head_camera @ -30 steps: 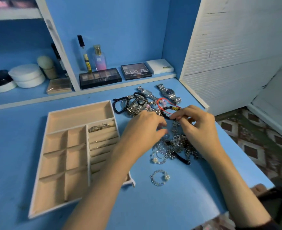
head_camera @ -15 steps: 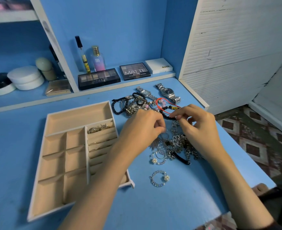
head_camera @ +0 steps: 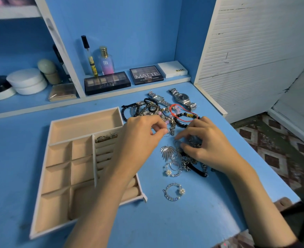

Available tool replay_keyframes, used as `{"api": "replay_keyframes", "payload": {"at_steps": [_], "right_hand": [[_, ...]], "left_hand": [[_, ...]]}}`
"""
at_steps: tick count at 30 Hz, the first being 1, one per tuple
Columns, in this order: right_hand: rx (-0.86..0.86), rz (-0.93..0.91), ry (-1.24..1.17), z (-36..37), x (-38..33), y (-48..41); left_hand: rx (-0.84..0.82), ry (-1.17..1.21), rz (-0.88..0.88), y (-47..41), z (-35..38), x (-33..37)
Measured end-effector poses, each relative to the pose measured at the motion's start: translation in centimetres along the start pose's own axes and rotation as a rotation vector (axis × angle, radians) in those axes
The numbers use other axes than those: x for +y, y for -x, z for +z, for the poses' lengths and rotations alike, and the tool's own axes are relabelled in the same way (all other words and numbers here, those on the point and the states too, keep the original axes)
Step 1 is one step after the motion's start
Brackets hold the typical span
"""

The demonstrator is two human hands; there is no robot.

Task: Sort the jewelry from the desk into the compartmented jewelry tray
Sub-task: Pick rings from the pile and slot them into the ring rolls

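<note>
Blue worktop [head_camera: 192, 221] fills the view, with a beige compartmented jewelry tray [head_camera: 87, 120] on its left part. A few silver rings [head_camera: 105, 138] lie in the top slot of the tray's ring rolls. The left hand [head_camera: 142, 140] reaches across the tray's right edge. Its grip is a tight thumb-and-forefinger pinch on a small silver piece [head_camera: 169, 133] at the near edge of the bracelet heap [head_camera: 147, 108].

The right hand [head_camera: 208, 147] rests on the silver tangle [head_camera: 181, 161] of chains and hoops, fingers curled down into it. Whether that grip has caught a piece I cannot tell. A leaf-shaped pendant [head_camera: 167, 151] lies at the tangle's left edge, between the two hands. A pearl-flower chain bracelet [head_camera: 173, 191] lies apart, nearer the person. A round-faced steel watch [head_camera: 182, 98] lies behind the heap, near the shelf holding an eyeshadow palette [head_camera: 107, 83].
</note>
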State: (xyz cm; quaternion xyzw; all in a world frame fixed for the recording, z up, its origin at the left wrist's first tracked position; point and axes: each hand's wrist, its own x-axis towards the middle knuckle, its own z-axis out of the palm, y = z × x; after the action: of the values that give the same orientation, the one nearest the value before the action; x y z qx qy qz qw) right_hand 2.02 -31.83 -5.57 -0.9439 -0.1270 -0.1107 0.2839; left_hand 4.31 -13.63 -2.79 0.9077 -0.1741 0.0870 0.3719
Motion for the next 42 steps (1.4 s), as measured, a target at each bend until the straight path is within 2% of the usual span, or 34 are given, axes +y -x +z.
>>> {"api": "replay_keyframes", "payload": {"at_steps": [10,15,23,28,35,42], "right_hand": [[-0.056,-0.009,0.024,0.3,-0.2,-0.7],[-0.019,-0.011,-0.007,0.3,-0.5,-0.7],[0.048,0.018,-0.156,0.1,-0.9,-0.6],[0.081,0.051,-0.338,-0.2,-2.6,-0.7],[0.020,-0.086,-0.432,2.1,-8.7,-2.4],[0.157,-0.127,-0.440,5.2,-10.9,-3.5]], "left_hand": [[0.002,0.028,-0.016,0.1,-0.2,0.1],[0.016,0.039,-0.012,0.2,-0.4,0.2],[0.033,0.039,-0.052,0.8,-1.4,0.0],[0.097,0.054,-0.047,2.2,-3.3,-1.0],[0.207,-0.019,-0.062,5.6,-7.7,-3.7],[0.209,-0.084,0.003,7.3,-8.2,-5.1]]}}
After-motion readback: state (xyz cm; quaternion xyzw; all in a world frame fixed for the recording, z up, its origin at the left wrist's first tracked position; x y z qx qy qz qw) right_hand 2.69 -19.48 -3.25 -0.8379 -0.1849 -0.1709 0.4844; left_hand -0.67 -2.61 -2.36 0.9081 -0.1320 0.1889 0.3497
